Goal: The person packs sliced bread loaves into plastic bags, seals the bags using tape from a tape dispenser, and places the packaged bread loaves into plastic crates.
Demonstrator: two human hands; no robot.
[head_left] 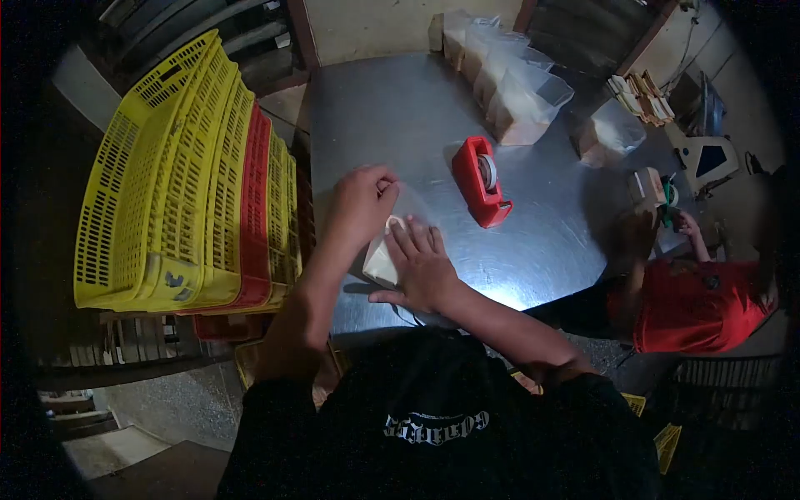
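Note:
A pale loaf in a clear plastic bag lies on the metal table near its front edge. My right hand presses flat on top of the bag, fingers spread. My left hand is closed on the bag's far end, pinching the plastic. A red tape dispenser stands just beyond my hands, to the right.
Several bagged loaves sit in a row at the table's far side. Stacked yellow and red crates lean at the left. A person in a red shirt crouches at the right, hands near a small object.

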